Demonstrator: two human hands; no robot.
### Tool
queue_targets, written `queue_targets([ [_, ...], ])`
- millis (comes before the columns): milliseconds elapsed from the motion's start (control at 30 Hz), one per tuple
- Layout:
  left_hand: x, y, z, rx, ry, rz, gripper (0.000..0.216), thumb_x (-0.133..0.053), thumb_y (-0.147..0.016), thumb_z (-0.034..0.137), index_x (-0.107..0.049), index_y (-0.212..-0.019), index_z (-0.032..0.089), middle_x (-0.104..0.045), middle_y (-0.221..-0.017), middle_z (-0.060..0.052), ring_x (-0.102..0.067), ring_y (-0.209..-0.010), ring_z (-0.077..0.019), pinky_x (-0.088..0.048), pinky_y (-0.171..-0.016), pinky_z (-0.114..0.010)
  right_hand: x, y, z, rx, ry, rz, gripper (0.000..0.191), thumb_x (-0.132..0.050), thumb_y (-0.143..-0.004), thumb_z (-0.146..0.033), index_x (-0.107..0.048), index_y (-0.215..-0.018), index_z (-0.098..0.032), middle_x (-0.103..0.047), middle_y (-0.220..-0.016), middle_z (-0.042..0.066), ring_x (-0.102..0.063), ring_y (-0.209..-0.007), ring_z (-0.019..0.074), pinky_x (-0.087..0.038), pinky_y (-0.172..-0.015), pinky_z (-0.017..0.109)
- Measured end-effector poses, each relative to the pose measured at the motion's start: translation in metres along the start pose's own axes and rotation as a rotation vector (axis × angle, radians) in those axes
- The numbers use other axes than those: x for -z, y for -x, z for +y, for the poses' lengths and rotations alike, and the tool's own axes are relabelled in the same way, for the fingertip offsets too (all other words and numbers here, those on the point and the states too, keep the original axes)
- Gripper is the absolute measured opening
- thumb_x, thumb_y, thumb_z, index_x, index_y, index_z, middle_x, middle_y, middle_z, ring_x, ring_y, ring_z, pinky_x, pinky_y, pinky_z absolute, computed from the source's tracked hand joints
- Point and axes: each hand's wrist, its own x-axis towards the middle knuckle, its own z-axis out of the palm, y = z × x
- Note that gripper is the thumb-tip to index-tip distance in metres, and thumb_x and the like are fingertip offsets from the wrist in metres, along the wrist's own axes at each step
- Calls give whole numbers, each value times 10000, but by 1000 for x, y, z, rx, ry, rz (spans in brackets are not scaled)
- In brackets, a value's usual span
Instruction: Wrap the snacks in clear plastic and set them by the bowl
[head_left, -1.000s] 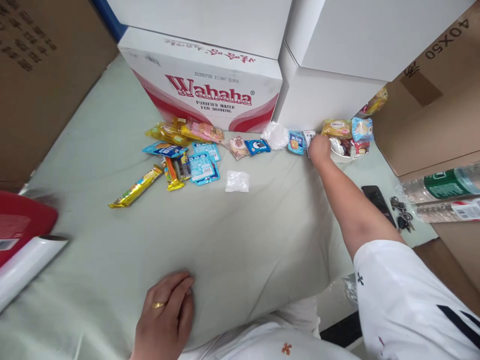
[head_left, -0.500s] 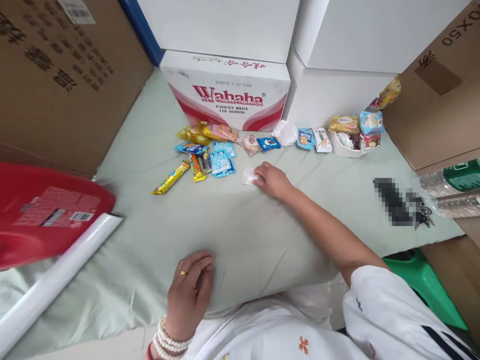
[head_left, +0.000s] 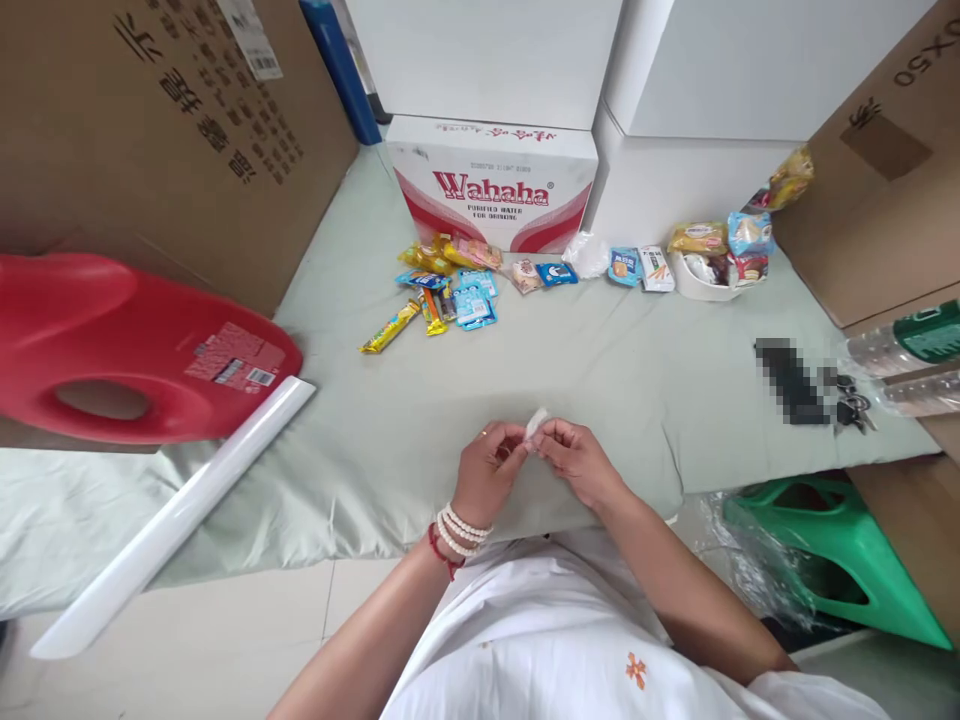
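Both my hands meet over the near edge of the pale green sheet [head_left: 600, 370]. My left hand [head_left: 487, 472] and my right hand [head_left: 574, 458] pinch a small crumpled clear plastic bag [head_left: 537, 423] between their fingertips. Bead bracelets and a red string circle my left wrist. Further back, several snack packets [head_left: 450, 290] lie in a loose row in front of a white Wahaha carton [head_left: 491, 185]. A white bowl [head_left: 709, 285] heaped with more packets stands at the back right.
A red plastic stool [head_left: 127, 340] and a white roll [head_left: 180, 515] lie at the left. Cardboard boxes [head_left: 165, 130] wall the left and right sides. A blurred dark object [head_left: 787, 380], keys [head_left: 851, 405] and water bottles [head_left: 900, 350] sit at the right; a green stool [head_left: 832, 540] stands below.
My right hand drew back from the far snacks, picked the small plastic bag off the sheet and brought it close. My left hand lifted off the sheet to grip it too.
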Motion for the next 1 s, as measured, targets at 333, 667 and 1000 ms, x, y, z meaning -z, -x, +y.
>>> queue_targets([
  [333,11,28,-3,105,170,-17,310,-733,-801,491,-693,-848,187,-627,-754,-4,-550,-680,-128,-446,-642,-247,14,19,-6,-88,-179,-14,395,-852,-626,-458,-569,-714,-196,-454,-594,-63,-233,-488,51,-88,-465,226],
  [667,7,25,-6,134,191,-54,359,-742,-782,536,-699,-782,180,-598,-681,13,-495,-646,-121,-401,-626,-249,24,28,-7,-129,-209,-56,396,-829,-666,-455,-526,-711,-203,-417,-630,-68,-191,-500,53,-94,-454,216],
  [1000,12,25,-2,188,203,-183,495,-677,-800,677,-627,-770,186,-522,-627,34,-445,-628,-121,-390,-601,-250,23,32,2,391,398,29,173,-741,-836,-442,-705,-866,-276,-665,-1138,59,-591,-1102,249,-463,-947,374],
])
